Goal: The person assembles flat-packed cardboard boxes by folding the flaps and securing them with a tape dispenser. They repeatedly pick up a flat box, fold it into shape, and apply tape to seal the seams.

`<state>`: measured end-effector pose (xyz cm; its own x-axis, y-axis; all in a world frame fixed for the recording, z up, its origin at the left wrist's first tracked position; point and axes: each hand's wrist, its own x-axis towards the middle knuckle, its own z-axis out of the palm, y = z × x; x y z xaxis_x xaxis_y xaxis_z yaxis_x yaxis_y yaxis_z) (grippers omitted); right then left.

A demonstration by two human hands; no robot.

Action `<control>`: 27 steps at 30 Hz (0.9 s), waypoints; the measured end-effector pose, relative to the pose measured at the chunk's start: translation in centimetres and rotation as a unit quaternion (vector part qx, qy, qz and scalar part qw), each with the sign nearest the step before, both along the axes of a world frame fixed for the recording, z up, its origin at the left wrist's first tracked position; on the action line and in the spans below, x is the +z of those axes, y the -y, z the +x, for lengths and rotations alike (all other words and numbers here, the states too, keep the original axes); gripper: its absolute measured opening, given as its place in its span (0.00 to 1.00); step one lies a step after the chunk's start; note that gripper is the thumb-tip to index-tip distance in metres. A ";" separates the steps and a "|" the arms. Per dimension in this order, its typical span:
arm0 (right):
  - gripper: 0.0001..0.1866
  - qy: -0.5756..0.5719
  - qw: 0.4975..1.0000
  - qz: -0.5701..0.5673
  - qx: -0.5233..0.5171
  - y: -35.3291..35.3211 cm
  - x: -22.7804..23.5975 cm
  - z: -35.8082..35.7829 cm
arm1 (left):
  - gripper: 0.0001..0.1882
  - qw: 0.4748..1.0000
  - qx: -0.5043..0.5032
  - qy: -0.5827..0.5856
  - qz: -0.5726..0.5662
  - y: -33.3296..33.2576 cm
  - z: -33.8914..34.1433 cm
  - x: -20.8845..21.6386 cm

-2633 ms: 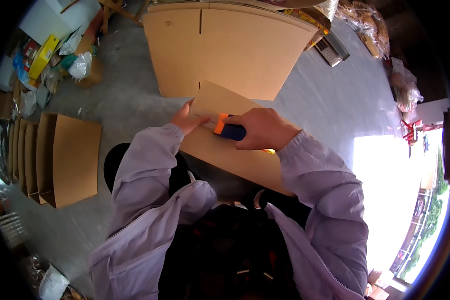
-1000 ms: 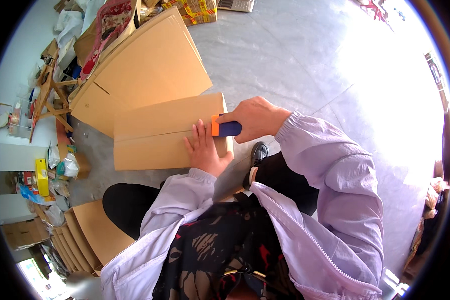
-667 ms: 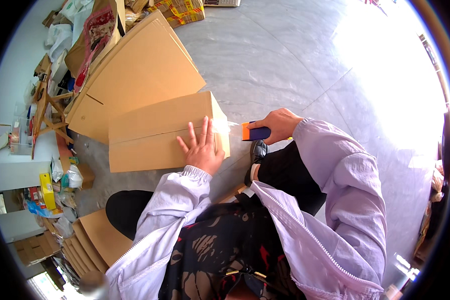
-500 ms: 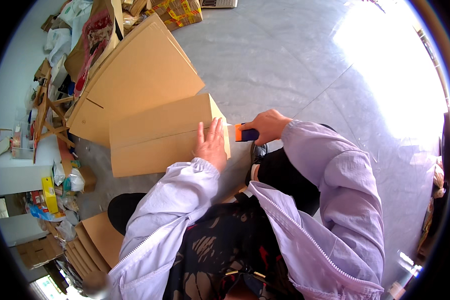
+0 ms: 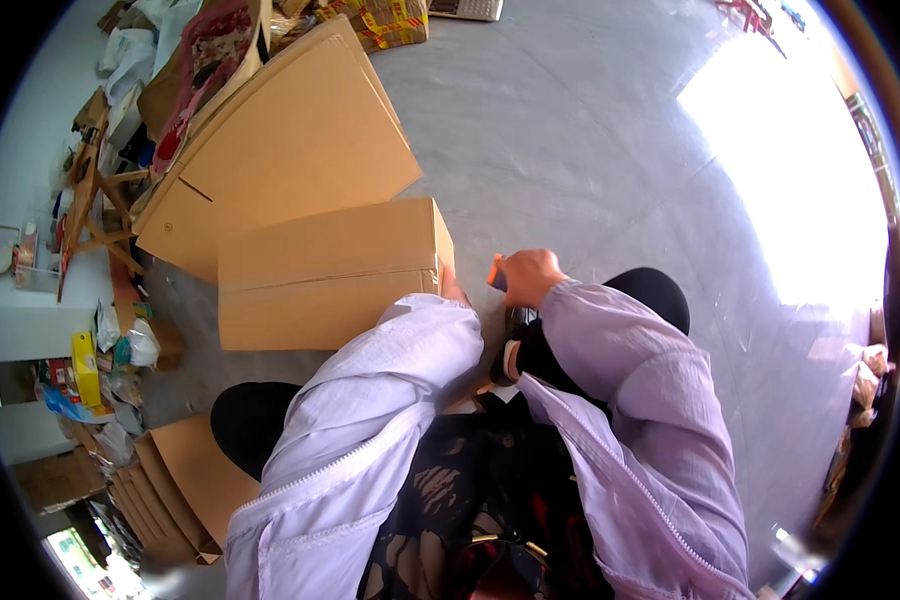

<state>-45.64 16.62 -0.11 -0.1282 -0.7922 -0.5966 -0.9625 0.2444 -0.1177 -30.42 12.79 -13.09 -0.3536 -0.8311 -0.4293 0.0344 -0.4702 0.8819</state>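
A closed brown cardboard box (image 5: 320,240) lies in front of me, with a seam running lengthwise along its top. My left hand (image 5: 450,284) rests against the box's right end, fingers stretched along that face; the sleeve hides part of it. Just right of that end, apart from the box, my right hand (image 5: 532,276) is closed around an orange and dark-blue tool (image 5: 497,272) that looks like a tape dispenser. Most of the tool is covered by the hand.
Large flat cardboard sheets (image 5: 290,140) lean beyond the box. A taped carton (image 5: 385,22) stands at the far side. Left are a wooden stand (image 5: 95,200) and a yellow box (image 5: 86,368). More folded cardboard (image 5: 195,480) is at lower left. Grey floor (image 5: 570,120) extends to the right.
My left hand has moved from the box's top down to its right end. My right hand has shifted slightly down and turned, with the tool still in it. The view has shifted slightly.
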 end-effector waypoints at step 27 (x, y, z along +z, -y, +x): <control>0.21 0.796 0.077 -0.200 -0.566 2.8 -0.7 9.9 | 0.34 0.628 0.022 0.573 -0.526 19.6 23.0 11.4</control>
